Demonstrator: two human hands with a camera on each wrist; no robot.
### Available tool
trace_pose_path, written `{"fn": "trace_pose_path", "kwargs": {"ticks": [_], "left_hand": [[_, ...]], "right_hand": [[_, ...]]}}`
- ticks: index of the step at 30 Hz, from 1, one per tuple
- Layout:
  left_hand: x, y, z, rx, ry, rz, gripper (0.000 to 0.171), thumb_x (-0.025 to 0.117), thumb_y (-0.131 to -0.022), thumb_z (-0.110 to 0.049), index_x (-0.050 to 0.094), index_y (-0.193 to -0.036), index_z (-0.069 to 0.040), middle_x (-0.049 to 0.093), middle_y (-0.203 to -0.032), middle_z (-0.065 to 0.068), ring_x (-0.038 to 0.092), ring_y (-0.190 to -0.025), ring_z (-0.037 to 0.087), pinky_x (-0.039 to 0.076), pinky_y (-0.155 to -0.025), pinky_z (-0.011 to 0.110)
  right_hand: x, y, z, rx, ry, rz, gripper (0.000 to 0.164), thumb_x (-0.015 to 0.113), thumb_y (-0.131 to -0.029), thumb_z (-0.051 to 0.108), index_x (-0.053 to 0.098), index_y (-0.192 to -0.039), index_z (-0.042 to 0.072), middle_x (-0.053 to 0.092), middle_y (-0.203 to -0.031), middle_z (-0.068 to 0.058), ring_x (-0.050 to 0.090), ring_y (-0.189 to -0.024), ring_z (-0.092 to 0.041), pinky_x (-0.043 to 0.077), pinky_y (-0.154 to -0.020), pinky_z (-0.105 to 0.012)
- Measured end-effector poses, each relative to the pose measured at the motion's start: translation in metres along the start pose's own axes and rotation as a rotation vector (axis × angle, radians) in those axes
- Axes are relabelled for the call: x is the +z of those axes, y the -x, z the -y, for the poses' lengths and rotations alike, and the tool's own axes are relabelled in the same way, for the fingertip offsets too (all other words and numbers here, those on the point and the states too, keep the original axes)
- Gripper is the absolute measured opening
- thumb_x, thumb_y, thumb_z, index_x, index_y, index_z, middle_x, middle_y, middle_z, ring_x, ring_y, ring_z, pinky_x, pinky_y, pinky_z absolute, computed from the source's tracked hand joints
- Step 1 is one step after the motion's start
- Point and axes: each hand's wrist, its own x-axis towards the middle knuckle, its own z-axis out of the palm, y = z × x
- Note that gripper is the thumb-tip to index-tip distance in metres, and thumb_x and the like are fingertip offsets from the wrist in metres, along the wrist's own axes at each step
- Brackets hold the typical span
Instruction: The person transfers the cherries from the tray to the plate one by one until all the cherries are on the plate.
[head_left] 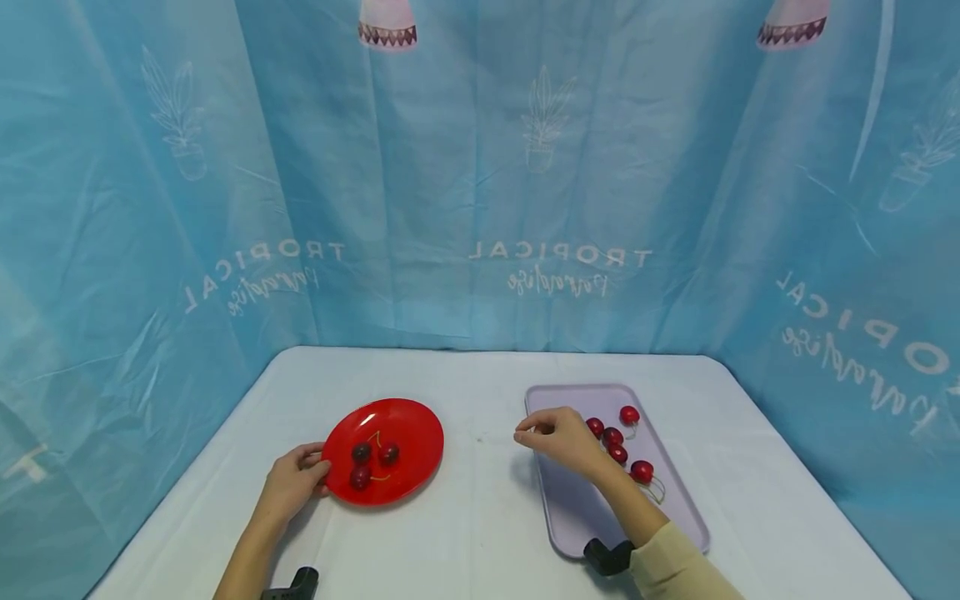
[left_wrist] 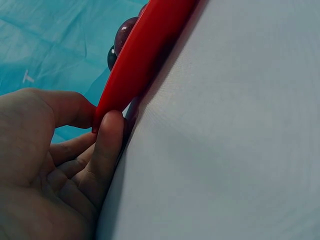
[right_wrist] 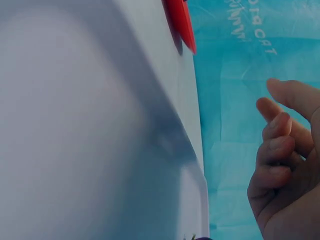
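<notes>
Plate [head_left: 418, 435] with three cherries [head_left: 361, 477] left, tray [head_left: 567, 510] with other cherries [head_left: 612, 437] right, table [head_left: 472, 533] beneath, curtain [head_left: 465, 200] behind.

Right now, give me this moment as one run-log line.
left hand: pinches red plate | on plate: three dark cherries | right hand: empty, above left side of lavender tray | on tray: bright red cherries

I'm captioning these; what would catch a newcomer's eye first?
The red plate stands out on the left of the white table, bearing three dark cherries, its rim pinched by the left hand. Then comes the lilac tray at right, with brighter cherries, and the empty right hand raised near its left edge.
</notes>
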Motion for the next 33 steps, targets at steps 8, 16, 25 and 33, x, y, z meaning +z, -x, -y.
{"fn": "trace_pose_path", "kwargs": {"ticks": [8,16,25,33], "left_hand": [[-0.001,0.003,0.0,0.002,-0.01,0.0,0.047,0.057,-0.092,-0.015,0.046,-0.133,0.006,0.058,-0.115,0.026,0.061,-0.067,0.019,0.052,-0.059,0.019],[-0.001,0.003,0.0,-0.005,0.011,0.002,0.047,0.055,-0.093,-0.015,0.044,-0.134,0.006,0.057,-0.118,0.027,0.062,-0.068,0.019,0.05,-0.058,0.016],[-0.002,-0.001,0.001,0.026,-0.018,-0.007,0.046,0.056,-0.093,-0.014,0.046,-0.133,0.005,0.058,-0.116,0.025,0.061,-0.068,0.019,0.052,-0.06,0.019],[-0.001,0.0,0.0,0.026,-0.02,-0.001,0.046,0.057,-0.093,-0.015,0.046,-0.133,0.006,0.058,-0.116,0.026,0.061,-0.068,0.019,0.051,-0.059,0.019]], "right_hand": [[-0.009,0.01,-0.013,0.031,0.026,-0.047,0.01,0.076,-0.081,0.027,0.076,-0.09,0.021,0.057,-0.067,0.0,0.05,-0.064,-0.018,0.041,-0.051,-0.028],[-0.03,0.013,-0.024,0.016,0.054,-0.062,0.014,0.075,-0.083,0.028,0.076,-0.093,0.018,0.057,-0.065,0.0,0.051,-0.062,-0.018,0.041,-0.053,-0.028],[-0.045,0.016,-0.032,0.069,-0.008,-0.094,0.02,0.076,-0.082,0.036,0.076,-0.092,0.019,0.066,-0.077,-0.011,0.057,-0.068,-0.024,0.049,-0.054,-0.031],[-0.053,0.024,-0.04,0.101,0.178,-0.139,0.008,0.076,-0.082,0.023,0.076,-0.088,0.017,0.063,-0.073,0.005,0.053,-0.068,-0.016,0.046,-0.059,-0.03]]}}
